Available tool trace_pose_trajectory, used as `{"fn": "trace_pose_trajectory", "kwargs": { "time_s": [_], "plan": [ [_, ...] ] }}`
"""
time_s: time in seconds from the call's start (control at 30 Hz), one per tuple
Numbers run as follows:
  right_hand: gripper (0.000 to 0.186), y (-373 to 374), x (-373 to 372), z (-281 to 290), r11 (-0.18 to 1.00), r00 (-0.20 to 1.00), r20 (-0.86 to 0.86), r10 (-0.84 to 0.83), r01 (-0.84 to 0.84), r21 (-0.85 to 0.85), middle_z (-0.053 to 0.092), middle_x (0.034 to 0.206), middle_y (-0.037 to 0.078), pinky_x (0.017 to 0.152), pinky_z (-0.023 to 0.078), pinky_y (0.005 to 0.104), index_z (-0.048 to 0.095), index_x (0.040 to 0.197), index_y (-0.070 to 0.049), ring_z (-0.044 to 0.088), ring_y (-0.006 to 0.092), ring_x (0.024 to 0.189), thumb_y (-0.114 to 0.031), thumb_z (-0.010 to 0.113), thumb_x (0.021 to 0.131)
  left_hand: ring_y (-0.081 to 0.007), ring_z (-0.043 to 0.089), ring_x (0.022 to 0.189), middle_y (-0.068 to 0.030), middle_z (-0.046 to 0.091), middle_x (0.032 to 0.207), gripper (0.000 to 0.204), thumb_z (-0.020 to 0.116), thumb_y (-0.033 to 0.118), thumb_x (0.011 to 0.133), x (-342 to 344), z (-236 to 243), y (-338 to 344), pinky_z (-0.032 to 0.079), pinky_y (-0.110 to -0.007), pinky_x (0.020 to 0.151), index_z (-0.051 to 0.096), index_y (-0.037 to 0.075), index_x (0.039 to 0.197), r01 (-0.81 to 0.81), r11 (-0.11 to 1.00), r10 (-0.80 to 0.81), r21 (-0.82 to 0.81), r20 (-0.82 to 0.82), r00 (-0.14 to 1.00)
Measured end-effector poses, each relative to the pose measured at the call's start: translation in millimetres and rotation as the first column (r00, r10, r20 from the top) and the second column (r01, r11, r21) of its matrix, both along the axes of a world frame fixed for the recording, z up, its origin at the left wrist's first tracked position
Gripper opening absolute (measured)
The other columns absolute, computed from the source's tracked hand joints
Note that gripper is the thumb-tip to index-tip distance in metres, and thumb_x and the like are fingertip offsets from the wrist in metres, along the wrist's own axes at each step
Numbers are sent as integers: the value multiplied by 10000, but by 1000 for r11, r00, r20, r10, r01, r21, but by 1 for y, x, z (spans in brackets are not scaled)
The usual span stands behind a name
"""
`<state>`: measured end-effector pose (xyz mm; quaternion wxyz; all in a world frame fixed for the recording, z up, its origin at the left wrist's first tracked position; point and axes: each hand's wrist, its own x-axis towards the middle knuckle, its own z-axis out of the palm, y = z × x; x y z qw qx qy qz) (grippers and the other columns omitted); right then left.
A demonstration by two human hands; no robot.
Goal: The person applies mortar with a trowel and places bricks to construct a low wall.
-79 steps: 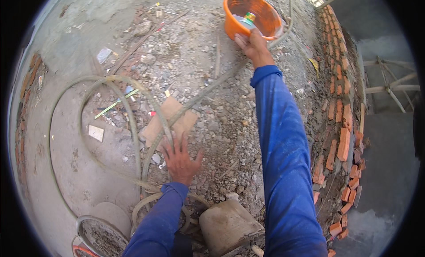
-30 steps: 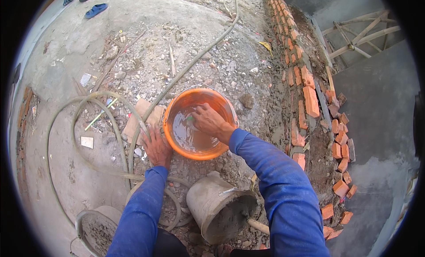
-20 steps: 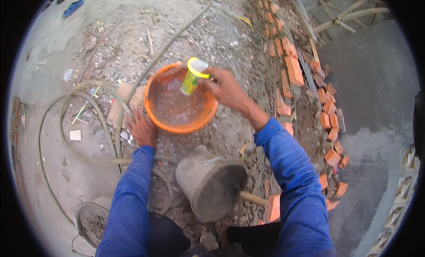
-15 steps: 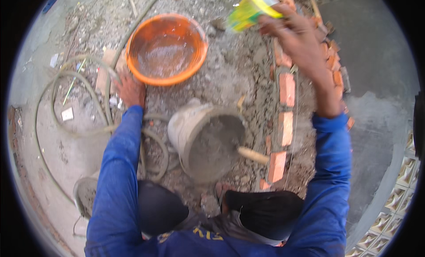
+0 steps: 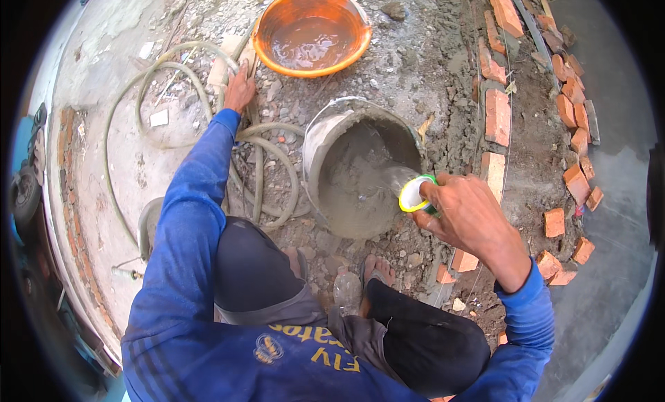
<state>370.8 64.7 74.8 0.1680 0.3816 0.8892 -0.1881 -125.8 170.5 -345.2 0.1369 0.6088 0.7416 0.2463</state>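
Note:
My right hand [image 5: 465, 213] grips a small yellow-and-green plastic cup [image 5: 415, 193], tilted over the right side of a bucket [image 5: 320, 149]. Clear water runs from its white mouth onto the wet grey mortar [image 5: 350, 187] inside. The bucket leans toward me, its wall smeared with cement. Out to the left, my left hand [image 5: 240, 88] is closed around a pale hose [image 5: 181, 64], though its fingertips are hard to make out. Just beyond that hand stands an orange basin [image 5: 312, 71] holding murky water.
A low row of bricks [image 5: 497, 117] set in mortar runs along a string on the right. Loose bricks [image 5: 576, 184] lie farther right. Coils of hose and a second cement-stained container [image 5: 147, 225] are at my left. Rubble covers the ground between my feet and the basin.
The cup has come down from above the brick row to the bucket and now pours water. My view has shifted. The wooden handle seen at the bucket's rim no longer shows.

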Motion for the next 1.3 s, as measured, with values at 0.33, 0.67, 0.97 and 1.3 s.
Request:
{"fn": "trace_pose_trajectory", "kwargs": {
  "time_s": [0.33,0.67,0.97,1.3],
  "plan": [
    [325,74,-42,10,986,858,-514,-9,92,137,690,844,166,667,512,398,715,954,11,676,280,744,-296,802,894,-417,558,1372,-348,555,1452,650,498,190,895,14,176,20,390,-396,1200,505,-92,1480,-120,991,133,-61,320,938],
    [525,104,-42,-4,993,996,16,-84,82,82,737,860,237,730,583,500,743,978,8,745,383,781,-493,597,1038,-345,562,1388,-238,561,1516,639,545,421,1017,144,317,-109,414,-398,1176,543,9,1506,251,901,-82,-354,430,899],
    [264,-55,44,-117,990,923,361,-130,102,97,744,830,176,647,577,429,654,1054,-74,762,295,816,-335,621,1030,-124,618,852,-32,732,954,474,648,451,1034,265,278,-109,518,-305,790,780,19,1178,131,961,132,-244,820,556],
    [328,-66,47,-59,968,891,385,-242,249,33,695,713,202,569,563,480,593,1157,-49,725,366,651,-340,640,1014,-161,634,1068,-96,752,1150,510,549,445,1088,279,280,-120,475,-316,992,761,4,1236,45,980,161,-191,912,378]
  ]
}}
